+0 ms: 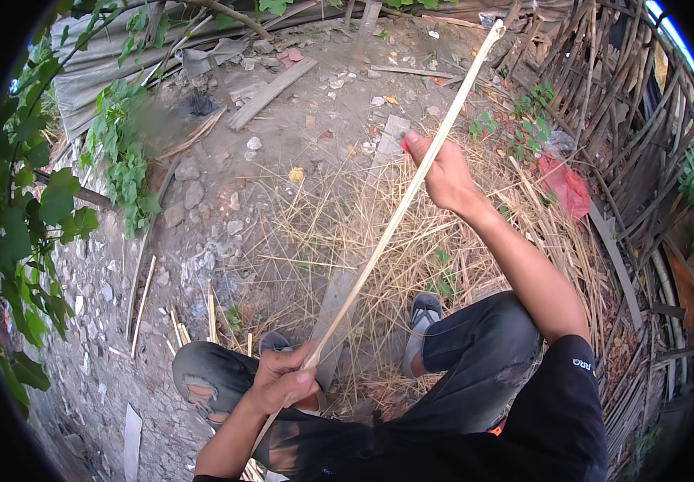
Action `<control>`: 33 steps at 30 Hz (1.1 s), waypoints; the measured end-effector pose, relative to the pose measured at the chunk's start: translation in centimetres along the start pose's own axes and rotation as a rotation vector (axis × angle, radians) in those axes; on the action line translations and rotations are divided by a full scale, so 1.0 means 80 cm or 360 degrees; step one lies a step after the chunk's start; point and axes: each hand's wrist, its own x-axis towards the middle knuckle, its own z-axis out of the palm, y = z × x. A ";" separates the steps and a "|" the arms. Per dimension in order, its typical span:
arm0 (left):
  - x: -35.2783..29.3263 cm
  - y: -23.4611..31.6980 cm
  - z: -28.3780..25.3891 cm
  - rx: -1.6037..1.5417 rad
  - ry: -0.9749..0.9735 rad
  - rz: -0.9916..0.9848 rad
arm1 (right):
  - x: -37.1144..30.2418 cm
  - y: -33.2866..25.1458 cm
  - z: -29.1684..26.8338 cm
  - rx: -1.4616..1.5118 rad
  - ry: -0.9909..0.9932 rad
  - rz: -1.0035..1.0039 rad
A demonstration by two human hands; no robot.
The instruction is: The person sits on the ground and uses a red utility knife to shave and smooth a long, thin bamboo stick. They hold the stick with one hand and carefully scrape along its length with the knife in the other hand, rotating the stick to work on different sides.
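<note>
A long, pale bamboo stick [391, 221] runs slantwise from my lap up to the far right. My left hand [285, 381] is closed round its lower part, above my left thigh. Higher up, the stick crosses in front of my right hand [445, 175], whose fingers are curled and partly hidden by it. A small bit of something red [405, 144] shows at the right thumb tip; the rest of it is out of sight. Thin straw-coloured shavings [315, 209] lie scattered on the ground beyond my feet.
A grey plank [335, 309] lies between my feet, and another board [273, 94] farther off. Several short cut sticks [212, 315] stand beside my left knee. A stick fence [604, 104] and red plastic bag [563, 186] are at the right. Leafy vines [58, 197] hang at the left.
</note>
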 end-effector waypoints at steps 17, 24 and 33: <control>-0.025 -0.019 -0.019 -0.0020 0.0070 -0.0080 | -0.002 0.008 -0.062 0.0116 0.0552 0.0086; -0.022 -0.017 -0.015 -0.0110 0.0065 -0.0127 | -0.001 0.024 -0.055 0.0257 0.0711 -0.0244; -0.021 -0.017 -0.016 -0.0225 0.0056 -0.0136 | -0.008 0.022 -0.027 0.0250 0.0570 -0.0392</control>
